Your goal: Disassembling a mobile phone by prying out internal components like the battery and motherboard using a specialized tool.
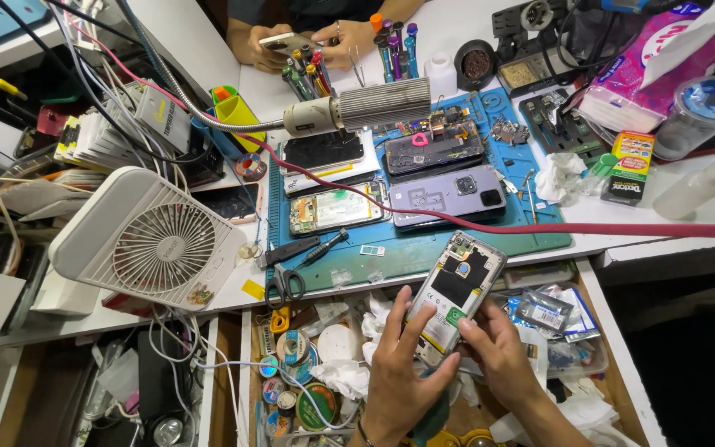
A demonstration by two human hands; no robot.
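— Currently, where do we have the opened phone?

— Above the open drawer, just below the blue mat. Our left hand cradles its lower edge, fingers wrapped around it; our right hand pinches its right side, thumb on the battery.

— Nearby?

— Scissors lie on the mat.

Two bare hands — left hand, right hand — no gloves, no rings on the fingers. Below the left fingers, at the wrist, a thin dark bracelet. Forearms bare below the right fingers — no sleeve visible.
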